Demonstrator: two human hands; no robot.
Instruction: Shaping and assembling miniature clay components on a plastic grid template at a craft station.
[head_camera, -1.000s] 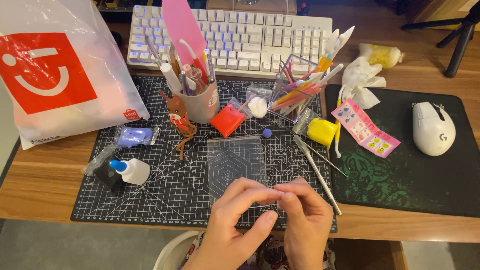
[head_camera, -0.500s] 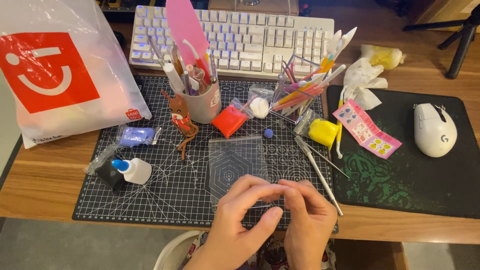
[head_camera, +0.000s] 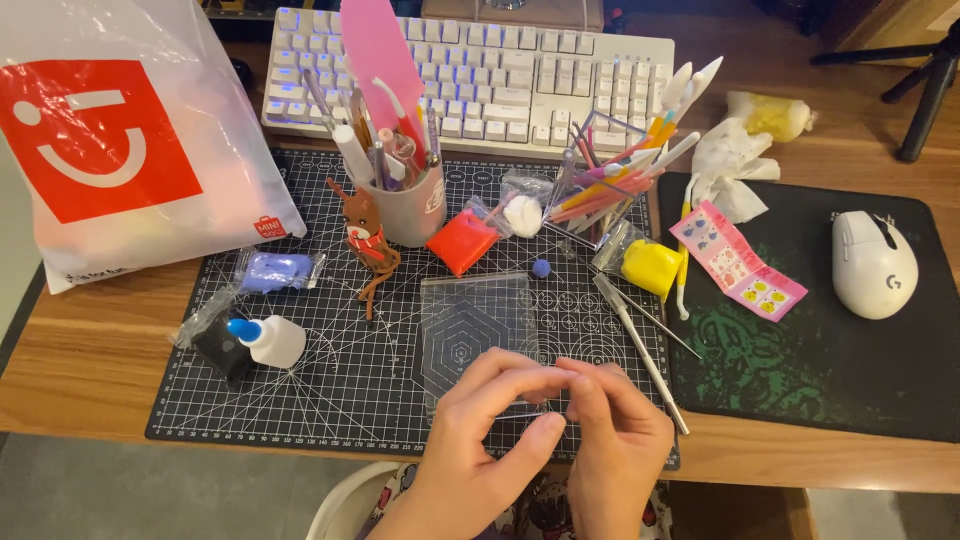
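Hands, left (head_camera: 478, 440) and right (head_camera: 618, 445), fingertips pinched together over clear sheet (head_camera: 472, 322) on cutting mat (head_camera: 330, 390), contents hidden; apparently shaping something small, steady pinch advised.

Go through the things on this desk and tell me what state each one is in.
Left hand: fingers pinched together with the right hand's, over the clear sheet.
Right hand: fingertips meeting the left's.
Clear sheet: flat on the cutting mat.
Glue bottle: on its side, capped.
Pen cup: upright, full.
Red clay pack: lying flat.
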